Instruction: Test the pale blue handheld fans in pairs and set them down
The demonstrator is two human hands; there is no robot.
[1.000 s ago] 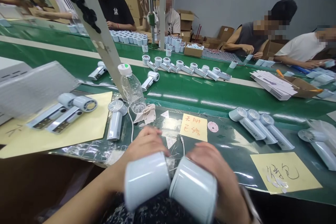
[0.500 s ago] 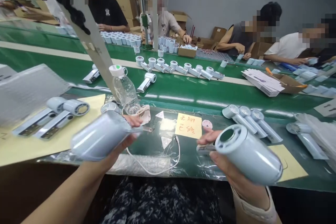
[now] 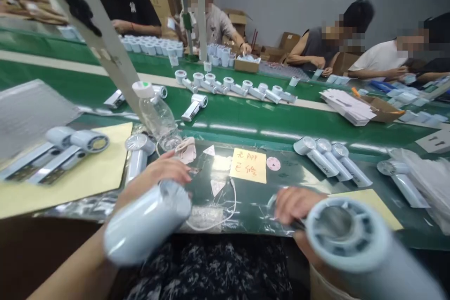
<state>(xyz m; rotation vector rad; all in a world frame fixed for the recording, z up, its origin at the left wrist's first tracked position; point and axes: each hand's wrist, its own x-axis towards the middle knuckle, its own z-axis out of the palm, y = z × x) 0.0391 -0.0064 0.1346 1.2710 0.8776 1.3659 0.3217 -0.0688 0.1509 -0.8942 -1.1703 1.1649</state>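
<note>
My left hand [image 3: 158,173] is closed around the handle of a pale blue handheld fan [image 3: 146,225], whose round head points back toward my lap. My right hand [image 3: 298,211] grips a second pale blue handheld fan [image 3: 355,243]; its head, blurred by motion, fills the lower right corner. A white cable [image 3: 218,215] loops on the plastic-covered table edge between my hands. A yellow note with writing [image 3: 249,165] lies just beyond.
Three fans [image 3: 332,159] lie to the right and two more [image 3: 59,150] on yellow paper at the left. A water bottle [image 3: 156,115] stands ahead, beside a slanted white post. Behind runs a green conveyor [image 3: 246,122] with several fans; people sit working along its far side.
Both hands went from holding the two fans together at my lap to swinging them apart. The right fan is now lower and nearer the camera; the left fan has dropped toward my lap.
</note>
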